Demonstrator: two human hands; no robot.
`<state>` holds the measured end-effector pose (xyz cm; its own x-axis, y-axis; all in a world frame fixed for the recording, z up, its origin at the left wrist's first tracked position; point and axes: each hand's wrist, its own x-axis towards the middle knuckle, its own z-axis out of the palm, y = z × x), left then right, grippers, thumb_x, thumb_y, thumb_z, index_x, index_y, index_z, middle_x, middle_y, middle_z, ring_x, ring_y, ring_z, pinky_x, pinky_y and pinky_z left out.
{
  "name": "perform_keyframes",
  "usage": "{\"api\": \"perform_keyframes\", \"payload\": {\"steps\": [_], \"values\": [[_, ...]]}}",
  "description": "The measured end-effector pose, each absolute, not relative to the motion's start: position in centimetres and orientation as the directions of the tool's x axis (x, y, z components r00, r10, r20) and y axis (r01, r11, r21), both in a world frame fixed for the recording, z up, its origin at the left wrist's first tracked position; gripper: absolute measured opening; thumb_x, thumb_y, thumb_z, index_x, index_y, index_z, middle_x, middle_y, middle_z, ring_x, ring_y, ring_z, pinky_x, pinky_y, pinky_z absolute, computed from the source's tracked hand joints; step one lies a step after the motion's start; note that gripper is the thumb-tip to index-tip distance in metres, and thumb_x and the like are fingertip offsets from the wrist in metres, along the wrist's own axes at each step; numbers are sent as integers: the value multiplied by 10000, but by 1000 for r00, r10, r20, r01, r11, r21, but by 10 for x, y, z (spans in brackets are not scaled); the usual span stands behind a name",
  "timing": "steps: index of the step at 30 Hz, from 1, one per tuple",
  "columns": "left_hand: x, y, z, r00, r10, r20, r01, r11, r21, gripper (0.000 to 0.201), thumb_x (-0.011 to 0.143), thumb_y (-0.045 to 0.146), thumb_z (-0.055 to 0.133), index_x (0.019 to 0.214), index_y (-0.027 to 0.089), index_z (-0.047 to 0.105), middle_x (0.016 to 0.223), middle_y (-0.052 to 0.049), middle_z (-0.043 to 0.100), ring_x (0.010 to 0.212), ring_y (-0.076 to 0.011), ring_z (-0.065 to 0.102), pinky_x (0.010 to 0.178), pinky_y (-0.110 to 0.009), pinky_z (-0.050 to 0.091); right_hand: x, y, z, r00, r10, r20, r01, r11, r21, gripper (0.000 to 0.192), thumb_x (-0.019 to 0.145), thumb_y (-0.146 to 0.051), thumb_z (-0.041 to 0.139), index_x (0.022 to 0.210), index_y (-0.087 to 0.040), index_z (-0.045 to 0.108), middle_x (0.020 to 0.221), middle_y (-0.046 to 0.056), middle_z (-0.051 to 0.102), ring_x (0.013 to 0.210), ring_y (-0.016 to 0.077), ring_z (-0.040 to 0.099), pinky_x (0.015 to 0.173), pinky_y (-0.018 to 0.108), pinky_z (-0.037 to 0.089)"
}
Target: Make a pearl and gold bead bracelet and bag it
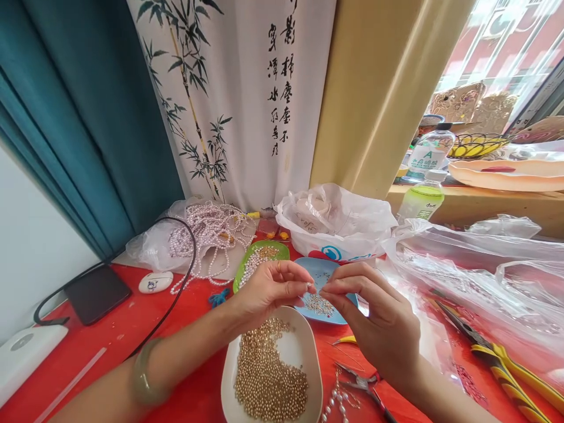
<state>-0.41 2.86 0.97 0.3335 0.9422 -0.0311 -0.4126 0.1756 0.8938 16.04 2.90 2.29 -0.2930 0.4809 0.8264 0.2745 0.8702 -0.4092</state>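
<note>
My left hand [279, 288] is closed in a pinch, with a tiny pale bead [309, 286] at the tips of thumb and forefinger. Close beside it, my right hand [381, 314] also pinches; whatever lies between those fingertips is too small to make out. Both hands hover over a blue plate [339, 316] holding small metallic pieces [319, 304]. Below them sits a white tray [315, 358] partly filled with gold beads [268, 376]. A green tray [282, 249] of white and gold beads is partly behind my left hand.
Pliers [363, 383] and a pearl chain [337, 399] lie at front centre, with larger yellow-black pliers [497, 358] farther right. Strung pearls [207, 235] are heaped at back left. Plastic bags [343, 235] and bottles [423, 197] stand behind. A black cable [191, 247] arches on the left.
</note>
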Motion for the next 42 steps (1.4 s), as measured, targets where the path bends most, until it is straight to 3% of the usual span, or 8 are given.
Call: {"api": "perform_keyframes", "payload": {"steps": [18,27,42], "values": [[-4,29,9,284,958,-27,-337,126,933,97,544,175,742,618,166,680,604,17,606,558,-72,518,556,-206,391,162,29,13,-369,360,857,363,905,-224,133,750,-21,539,761,-149,575,719,38,577,638,117,548,552,234,454],[-1,28,7,352,936,-32,-375,172,911,162,494,245,781,581,157,675,572,13,583,541,-71,490,537,-200,365,159,29,17,-380,482,789,262,875,-408,101,753,-92,572,692,-172,559,667,6,557,593,103,551,512,219,459],[3,23,8,381,923,-55,-429,230,873,173,452,264,803,539,170,685,609,7,583,557,-79,499,520,-213,361,160,24,22,-404,411,817,223,911,-348,129,778,-139,565,661,-185,534,622,6,580,539,101,565,457,203,465]]}}
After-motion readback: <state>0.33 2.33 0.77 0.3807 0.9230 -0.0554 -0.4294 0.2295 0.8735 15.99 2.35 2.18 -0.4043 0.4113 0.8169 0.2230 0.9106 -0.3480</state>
